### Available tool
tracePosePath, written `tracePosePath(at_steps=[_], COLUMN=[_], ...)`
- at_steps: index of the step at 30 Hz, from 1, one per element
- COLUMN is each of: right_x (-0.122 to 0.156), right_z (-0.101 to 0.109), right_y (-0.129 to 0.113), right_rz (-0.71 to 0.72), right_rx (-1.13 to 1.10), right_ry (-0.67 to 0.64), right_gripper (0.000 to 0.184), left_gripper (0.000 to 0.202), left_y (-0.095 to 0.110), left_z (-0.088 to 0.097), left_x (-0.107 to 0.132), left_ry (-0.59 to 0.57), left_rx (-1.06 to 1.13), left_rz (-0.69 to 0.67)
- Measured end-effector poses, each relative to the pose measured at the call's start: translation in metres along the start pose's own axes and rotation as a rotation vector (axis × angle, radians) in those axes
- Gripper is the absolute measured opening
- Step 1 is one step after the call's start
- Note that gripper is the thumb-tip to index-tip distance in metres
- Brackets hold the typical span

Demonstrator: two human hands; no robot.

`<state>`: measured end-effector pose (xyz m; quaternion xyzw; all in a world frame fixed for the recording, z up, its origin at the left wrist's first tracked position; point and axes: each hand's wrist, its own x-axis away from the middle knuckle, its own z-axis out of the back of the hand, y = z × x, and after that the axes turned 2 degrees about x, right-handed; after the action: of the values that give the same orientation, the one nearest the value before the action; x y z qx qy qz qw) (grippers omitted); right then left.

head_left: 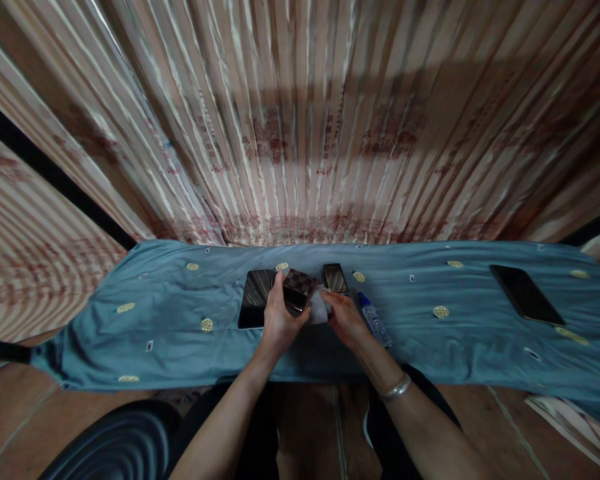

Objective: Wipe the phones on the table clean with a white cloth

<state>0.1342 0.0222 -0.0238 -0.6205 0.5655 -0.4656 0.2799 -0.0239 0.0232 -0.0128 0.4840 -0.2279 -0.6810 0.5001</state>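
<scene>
- Currently, the left hand (281, 323) has its fingers clamped on a checkered phone (303, 283), held over the cloth-covered counter (167, 300) at twelve o'clock from the person.
- The right hand (349, 321) has its fingers pinched on a white wipe (319, 311), at four o'clock from that phone; whether they touch is hard to tell.
- Around the checkered phone lie a tablet (253, 298) at nine, a small black phone (335, 277) between two and three, a blue-capped bottle (376, 325) near four, and a large phone (526, 293) well apart at three.

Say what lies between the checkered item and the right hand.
In the head view, a whitish cloth or tissue lies between the checkered item and right hand.
</scene>
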Motion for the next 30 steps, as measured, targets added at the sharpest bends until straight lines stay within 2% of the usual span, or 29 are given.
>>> tracePosePath(at_steps=[3, 7, 11, 16, 21, 26, 28, 30], right_x=[0.001, 0.005, 0.006, 0.006, 0.003, -0.002, -0.005, -0.007], right_z=[-0.002, -0.007, -0.008, -0.005, -0.004, -0.004, -0.003, -0.002], right_y=[0.001, -0.001, -0.005, -0.010, -0.011, -0.010, -0.009, -0.008], right_rz=[-0.046, -0.029, -0.002, -0.015, -0.009, 0.005, 0.001, -0.007], right_rx=[-0.019, -0.001, -0.019, -0.010, -0.002, 0.005, 0.015, 0.033], right_ry=[0.019, 0.006, 0.007, -0.034, -0.051, -0.049, -0.050, -0.056], right_gripper=[0.037, 0.040, 0.044, 0.038, 0.038, 0.037, 0.036, 0.035], left_gripper=[0.101, 0.100, 0.101, 0.105, 0.104, 0.111, 0.109, 0.098], left_y=[0.007, 0.015, 0.015, 0.012, 0.020, 0.029, 0.029, 0.027], left_z=[0.000, 0.002, 0.002, 0.000, 0.001, 0.009, 0.012, 0.012], left_x=[0.002, 0.002, 0.003, 0.003, -0.001, 0.002, 0.005, 0.009], left_ry=[0.001, -0.019, -0.059, -0.081, -0.093, -0.102, -0.095, -0.020], left_rx=[0.056, 0.075, 0.030, 0.008, 0.005, 0.099, 0.221, 0.395], left_rz=[0.040, 0.079, 0.039, 0.010, 0.028, 0.125, 0.183, 0.291])
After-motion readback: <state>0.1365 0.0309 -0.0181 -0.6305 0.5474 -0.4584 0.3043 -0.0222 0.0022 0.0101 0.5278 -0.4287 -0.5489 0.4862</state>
